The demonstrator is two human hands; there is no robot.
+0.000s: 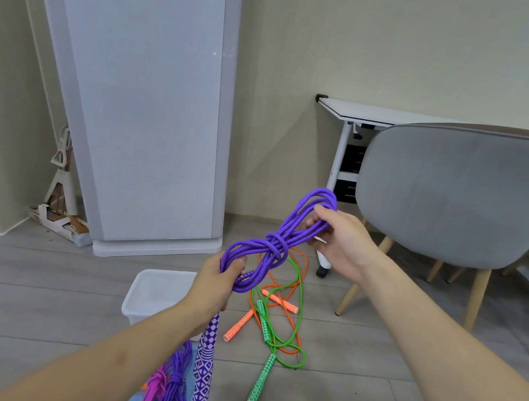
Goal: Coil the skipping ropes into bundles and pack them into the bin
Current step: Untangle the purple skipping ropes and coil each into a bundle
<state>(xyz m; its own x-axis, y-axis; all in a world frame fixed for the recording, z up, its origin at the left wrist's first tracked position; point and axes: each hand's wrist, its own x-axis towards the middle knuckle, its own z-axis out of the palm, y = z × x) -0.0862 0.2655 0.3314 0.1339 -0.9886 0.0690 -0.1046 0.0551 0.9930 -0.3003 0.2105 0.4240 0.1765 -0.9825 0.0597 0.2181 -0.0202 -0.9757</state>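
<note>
Purple rope (279, 242) coiled and knotted mid-air above floor, left hand (217, 284) gripping lower loops, right hand (340, 240) gripping upper loops, white bin (156, 294) below left, orange rope (278, 301) and green rope (288, 325) loose on floor.

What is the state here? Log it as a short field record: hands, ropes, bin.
left hand: grips the lower end of the purple rope bundle, purple patterned handle hanging below
right hand: holds the bundle's upper loops
bundle state: coiled, wrapped around its middle, held in the air
loose ropes: orange rope and green rope tangled together on the floor
bin: white bin on the floor behind the left hand; contents cannot be told
other bundles: pink and purple bundles at bottom edge
</note>
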